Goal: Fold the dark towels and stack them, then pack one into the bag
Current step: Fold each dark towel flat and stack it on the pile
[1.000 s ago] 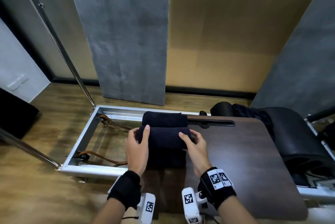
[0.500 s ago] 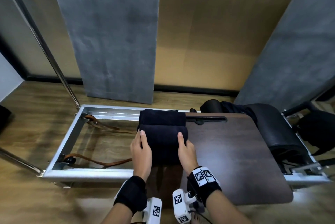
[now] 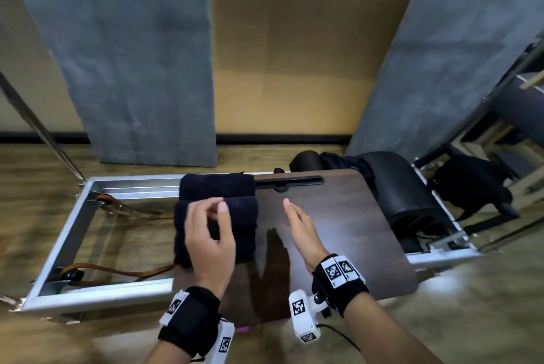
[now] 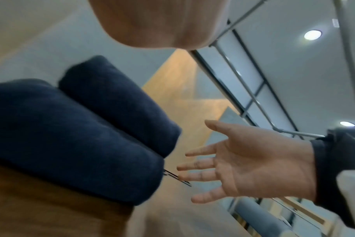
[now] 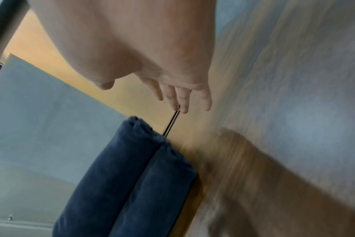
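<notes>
Hovering empty over the dark wooden board (image 3: 338,231), both hands are off the two folded dark navy towels (image 3: 216,207).

The towels lie side by side, touching, at the board's far left corner, one nearer the person and one behind it against the silver metal frame (image 3: 67,234). The left hand (image 3: 210,235) hangs above the nearer towel with fingers loosely curled, gripping nothing. The right hand (image 3: 300,229) is just right of the towels, fingers straight and spread, apart from the cloth. A black bag-like bundle (image 3: 474,187) sits well apart at the far right, beside a black padded roll (image 3: 403,187). Brown leather straps (image 3: 117,269) lie inside the frame.
</notes>
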